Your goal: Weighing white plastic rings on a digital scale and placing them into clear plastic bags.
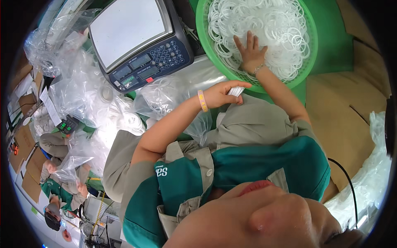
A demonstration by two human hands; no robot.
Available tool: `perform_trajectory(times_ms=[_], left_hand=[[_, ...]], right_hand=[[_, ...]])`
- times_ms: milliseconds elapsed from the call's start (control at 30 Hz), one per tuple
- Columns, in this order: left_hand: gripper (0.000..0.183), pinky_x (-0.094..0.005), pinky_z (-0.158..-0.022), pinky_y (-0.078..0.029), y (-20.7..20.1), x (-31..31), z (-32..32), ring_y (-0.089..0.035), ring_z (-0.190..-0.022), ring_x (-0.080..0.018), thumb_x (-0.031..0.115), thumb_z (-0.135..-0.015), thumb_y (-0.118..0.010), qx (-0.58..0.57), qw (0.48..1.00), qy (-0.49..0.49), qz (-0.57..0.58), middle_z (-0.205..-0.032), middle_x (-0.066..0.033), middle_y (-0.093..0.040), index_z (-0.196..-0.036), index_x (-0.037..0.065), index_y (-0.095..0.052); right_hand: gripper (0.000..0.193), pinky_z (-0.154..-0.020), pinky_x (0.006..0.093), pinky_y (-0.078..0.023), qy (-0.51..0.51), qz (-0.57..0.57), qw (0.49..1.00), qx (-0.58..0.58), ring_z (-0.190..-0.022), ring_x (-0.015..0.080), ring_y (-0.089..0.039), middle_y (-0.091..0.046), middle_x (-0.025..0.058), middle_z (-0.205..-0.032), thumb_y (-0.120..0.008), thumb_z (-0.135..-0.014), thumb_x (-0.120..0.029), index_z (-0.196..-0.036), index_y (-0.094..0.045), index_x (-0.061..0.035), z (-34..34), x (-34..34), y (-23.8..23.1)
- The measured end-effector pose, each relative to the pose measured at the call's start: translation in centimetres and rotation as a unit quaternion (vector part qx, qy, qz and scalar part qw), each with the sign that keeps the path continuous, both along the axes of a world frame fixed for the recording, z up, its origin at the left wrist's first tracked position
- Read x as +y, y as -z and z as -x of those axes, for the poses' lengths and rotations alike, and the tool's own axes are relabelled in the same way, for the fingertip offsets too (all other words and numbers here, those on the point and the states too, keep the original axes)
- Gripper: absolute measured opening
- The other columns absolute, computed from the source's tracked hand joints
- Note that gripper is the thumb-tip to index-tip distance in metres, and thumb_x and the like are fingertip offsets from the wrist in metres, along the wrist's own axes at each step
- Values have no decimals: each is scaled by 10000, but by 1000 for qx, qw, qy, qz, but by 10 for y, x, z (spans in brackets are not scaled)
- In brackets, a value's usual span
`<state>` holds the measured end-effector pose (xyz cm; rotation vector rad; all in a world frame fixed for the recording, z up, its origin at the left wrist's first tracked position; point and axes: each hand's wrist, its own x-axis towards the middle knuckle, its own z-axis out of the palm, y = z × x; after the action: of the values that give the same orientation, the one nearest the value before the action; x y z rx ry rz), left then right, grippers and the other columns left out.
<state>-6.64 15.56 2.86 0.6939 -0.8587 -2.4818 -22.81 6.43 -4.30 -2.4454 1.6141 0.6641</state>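
A green slotted plastic basket (314, 41) at the upper right holds a heap of thin, translucent white rings (285, 35). My right hand (253, 53) reaches over the basket's near rim, fingers spread on the rings; I see none gripped in it. Just short of that rim, my left hand (225, 94) pinches a small stack of white rings (236, 91) between thumb and fingers, the stack seen edge-on. Clear plastic bags (159, 99) with white rings inside lie beside my left forearm.
A dark blue counting scale (144, 62) with a bare white pan stands left of the basket. More clear bags of white rings (120, 120) pile up at left. A co-worker (62, 190) sits at lower left, handling a clear bag. Brown cardboard (343, 124) and plastic film (368, 177) lie at right.
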Motion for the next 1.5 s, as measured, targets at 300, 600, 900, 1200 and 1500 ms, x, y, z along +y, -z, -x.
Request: perform_trajectory(times_ms=[300, 600, 900, 1200, 1500], left_hand=[[493, -239, -756, -424, -2, 3, -10, -524, -785, -100, -30, -777, -486, -29, 999, -30, 5, -815, -31, -553, -1246, 93, -393], [495, -239, -768, -423, -3, 1, -11, -522, -788, -100, -27, -782, -490, -30, 999, -23, 4, -824, -36, -548, -1251, 91, -386], [547, -233, -799, -410, -2, 2, -5, -525, -832, -93, -55, -781, -473, -7, 1000, -14, 18, -856, -32, -553, -1284, 117, -346], [513, -225, -821, -402, -8, -1, -7, -529, -874, -89, -59, -788, -461, -17, 1000, 1, 1, -922, -42, -571, -1266, 107, -375], [274, -216, -838, -392, -11, -1, -9, -515, -909, -84, -8, -799, -482, -26, 998, 36, 43, -1004, -36, -582, -1054, 28, -576]], right_hand=[[482, -681, 395, -469, 84, 64, 985, -139, -824, 300, -566, -543, 145, -912, -491, -731, -104, -1191, -440, -240, 54, -79, 11], [453, -663, 281, -465, 400, -80, 728, -551, -720, 157, -571, -593, 72, -806, -611, -639, -29, -1077, -503, 6, 109, -111, -70], [411, -638, 229, -448, 352, -157, 853, -351, -711, 125, -533, -580, 34, -921, -695, -670, -236, -1025, -536, -103, 141, -115, -36], [197, -675, 318, -469, 230, 102, 923, -292, -757, 229, -593, -613, 82, -864, -585, -713, -122, -903, -588, -71, 134, -78, -55], [825, -860, 488, -356, -120, -29, 991, -59, -1213, 282, -310, -168, 118, -1390, -600, -657, -115, -1334, -177, -324, 23, 3, -12]])
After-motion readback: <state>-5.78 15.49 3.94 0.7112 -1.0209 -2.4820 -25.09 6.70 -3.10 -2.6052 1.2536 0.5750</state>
